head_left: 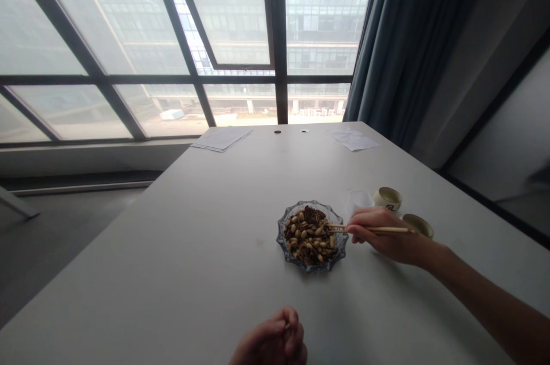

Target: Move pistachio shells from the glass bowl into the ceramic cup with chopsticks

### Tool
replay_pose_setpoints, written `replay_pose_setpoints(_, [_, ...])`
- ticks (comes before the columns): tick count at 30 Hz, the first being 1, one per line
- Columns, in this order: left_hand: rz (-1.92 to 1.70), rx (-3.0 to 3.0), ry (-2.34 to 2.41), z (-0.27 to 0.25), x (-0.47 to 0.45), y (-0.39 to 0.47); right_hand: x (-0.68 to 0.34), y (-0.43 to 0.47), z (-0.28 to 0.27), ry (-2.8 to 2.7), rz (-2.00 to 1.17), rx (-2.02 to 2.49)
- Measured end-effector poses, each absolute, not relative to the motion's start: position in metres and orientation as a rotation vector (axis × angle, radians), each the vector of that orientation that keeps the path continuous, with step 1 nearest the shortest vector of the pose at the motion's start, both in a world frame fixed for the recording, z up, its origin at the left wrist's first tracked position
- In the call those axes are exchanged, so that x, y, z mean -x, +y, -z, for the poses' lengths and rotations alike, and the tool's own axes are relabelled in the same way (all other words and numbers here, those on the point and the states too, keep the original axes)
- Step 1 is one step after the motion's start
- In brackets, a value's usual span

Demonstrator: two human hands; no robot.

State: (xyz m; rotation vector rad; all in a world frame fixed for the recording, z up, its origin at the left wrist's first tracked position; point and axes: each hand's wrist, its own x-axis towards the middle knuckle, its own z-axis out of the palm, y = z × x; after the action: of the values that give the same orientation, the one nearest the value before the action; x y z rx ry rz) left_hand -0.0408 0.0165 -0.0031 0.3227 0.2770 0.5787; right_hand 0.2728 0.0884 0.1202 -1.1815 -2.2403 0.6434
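Note:
A pair of wooden chopsticks (pixel 389 230) is held in my right hand (pixel 378 233), which is closed around them. Their tips reach over the right side of a clear glass bowl (pixel 286 256) with a scalloped rim. Pistachios (pixel 303 234) and dark brown pieces like nuts or seeds (pixel 315 215) are mixed in the bowl. Whether the tips pinch a piece is too small to tell. My left hand (pixel 275 339) rests at the table's near side, below the bowl, with its fingers curled together. What it holds, if anything, is hidden.
Behind my right hand stand a small clear plastic container (pixel 360 200), a beige cup with a dark mark (pixel 387 200) and another cup (pixel 419 224), partly covered by the hand. Papers (pixel 223 138) and a crumpled sheet (pixel 353 139) lie at the far end of the white table (pixel 206 239).

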Motion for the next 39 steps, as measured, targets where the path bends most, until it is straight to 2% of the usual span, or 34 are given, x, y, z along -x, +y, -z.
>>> replay_pose_setpoints(17, [-0.590, -0.344, 0.283, 0.007, 0.042, 0.017, -0.272, 0.096, -0.119, -2.166, -0.684, 1.261])
replay_pose_setpoints(23, [-0.589, -0.344, 0.287, 0.005, 0.040, 0.018, -0.267, 0.103, -0.115, -2.140, -0.525, 1.297])
replay_pose_setpoints(31, [-0.599, -0.351, 0.276, 0.006, 0.040, 0.019, -0.269, 0.090, -0.083, -1.586, -0.584, 1.297])
replay_pose_setpoints(36, [-0.591, -0.329, 0.279, 0.004, 0.040, 0.018, -0.284, 0.061, -0.096, -1.256, -0.610, 1.205])
replay_pose_setpoints(39, [-0.591, -0.326, 0.278, 0.003, 0.041, 0.017, -0.303, 0.040, -0.103, -1.134, -0.524, 1.163])
